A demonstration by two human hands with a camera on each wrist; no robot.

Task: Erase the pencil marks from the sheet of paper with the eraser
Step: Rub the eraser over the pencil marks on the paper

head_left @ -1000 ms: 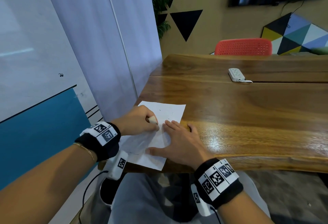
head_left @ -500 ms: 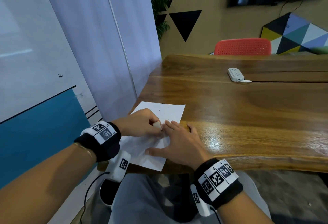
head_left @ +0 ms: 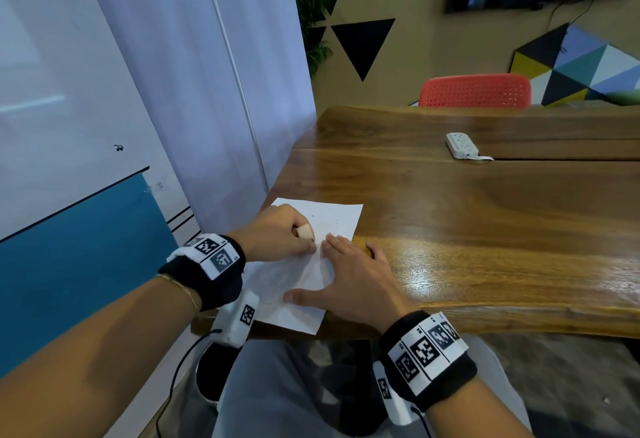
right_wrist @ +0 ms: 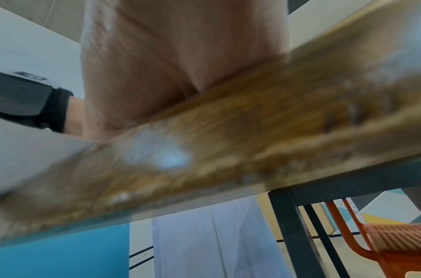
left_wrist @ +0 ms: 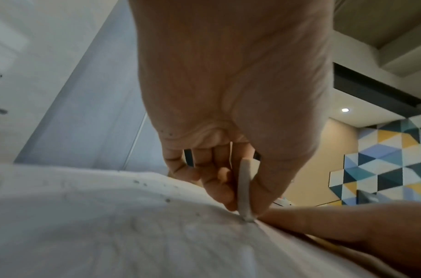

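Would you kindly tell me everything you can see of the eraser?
The eraser is a small, pale off-white to beige block, thin and slab-like in the left wrist view, with a matte, rubbery look. The left hand pinches it between thumb and fingers, holding it roughly upright with its upper end poking out above the fingers. Its lower tip presses on the sheet of paper, close beside the fingertips of the right hand, which lies flat on the sheet. Dark crumbs dot the paper nearby.

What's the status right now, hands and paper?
Left hand pinching small beige eraser, tip on white paper sheet. Right hand flat, pinning it. Nothing in the way.
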